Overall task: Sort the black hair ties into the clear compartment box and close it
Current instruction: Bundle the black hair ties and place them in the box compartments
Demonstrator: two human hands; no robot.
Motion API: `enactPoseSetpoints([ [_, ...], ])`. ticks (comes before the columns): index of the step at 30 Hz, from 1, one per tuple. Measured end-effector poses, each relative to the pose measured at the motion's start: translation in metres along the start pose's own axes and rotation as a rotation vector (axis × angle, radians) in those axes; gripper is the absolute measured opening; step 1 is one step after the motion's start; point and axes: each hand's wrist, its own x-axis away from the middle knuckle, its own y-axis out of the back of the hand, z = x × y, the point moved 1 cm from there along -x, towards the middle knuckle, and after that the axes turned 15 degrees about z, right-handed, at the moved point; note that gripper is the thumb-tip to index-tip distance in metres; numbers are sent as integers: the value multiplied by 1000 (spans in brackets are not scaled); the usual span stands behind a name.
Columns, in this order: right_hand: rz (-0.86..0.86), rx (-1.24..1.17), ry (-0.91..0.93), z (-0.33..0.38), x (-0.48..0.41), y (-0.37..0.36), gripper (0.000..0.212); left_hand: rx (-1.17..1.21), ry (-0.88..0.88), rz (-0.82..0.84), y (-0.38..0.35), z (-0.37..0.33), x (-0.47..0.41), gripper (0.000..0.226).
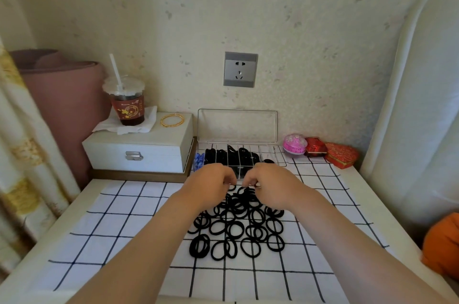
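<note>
While the left hand (pixel 211 184) and right hand (pixel 270 188) curl their fingers (pixel 229 179), grip unclear, ties (pixel 238 226) heap just beneath on the checked surface (pixel 124 216); the open box (pixel 272 153) sits just beyond, by the wall (pixel 310 67).

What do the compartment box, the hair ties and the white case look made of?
Compartment box: clear rigid plastic, glossy; the wall shows through its raised lid. Hair ties: probably fabric-covered elastic, matte black, no shine. White case: possibly faux leather, smooth satin surface, with a shiny metal clasp.
</note>
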Motion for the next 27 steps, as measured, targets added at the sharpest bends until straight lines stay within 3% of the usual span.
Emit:
enactPoseSetpoints([
  [4, 142, 108, -12, -1, -3, -9, 44, -35, -60, 113, -6, -9, 1, 32],
  [6, 132, 129, -11, -2, -6, -10, 39, -49, -54, 93, -8, -10, 3, 27],
  [11, 91, 204, -77, 0, -9, -9, 16, -159, -48, 125, -14, -9, 6, 40],
  [17, 41, 211, -117, 0, -10, -12, 15, -141, -8, 148, -15, -16, 3, 26],
  [22, -32, -208, -54, -14, -9, -6, 14, 191, 40, 107, -6, -9, 1, 11],
  [27, -45, -738, -63, -15, -1, 4, 13, 482, 151, 63, 7, -4, 6, 31],
])
